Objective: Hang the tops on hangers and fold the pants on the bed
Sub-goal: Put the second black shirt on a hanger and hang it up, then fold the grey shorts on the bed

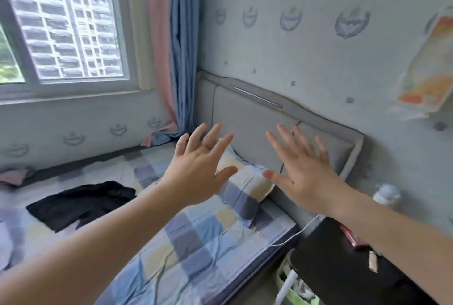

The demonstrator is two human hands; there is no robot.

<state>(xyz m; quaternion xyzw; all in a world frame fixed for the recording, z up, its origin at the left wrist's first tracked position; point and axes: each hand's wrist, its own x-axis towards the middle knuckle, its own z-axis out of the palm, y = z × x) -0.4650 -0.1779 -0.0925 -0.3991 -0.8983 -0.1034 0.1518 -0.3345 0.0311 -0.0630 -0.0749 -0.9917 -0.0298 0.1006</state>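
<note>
Both hands up, fingers spread wide, holding nothing: left hand (198, 170), right hand (302, 177). Below them, the bed (196, 238); the pillow (245, 182) sits between them. The black garment (81, 203) lies flat, well left of the left hand.

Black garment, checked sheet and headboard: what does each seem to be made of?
Black garment: thin, matte fabric, woven or knit; it lies limp and crumpled. Checked sheet: soft, cotton-like cloth, matte, with fine creases. Headboard: grey padded upholstery with piped seams, either fabric or faux leather; the blur leaves that open.
</note>
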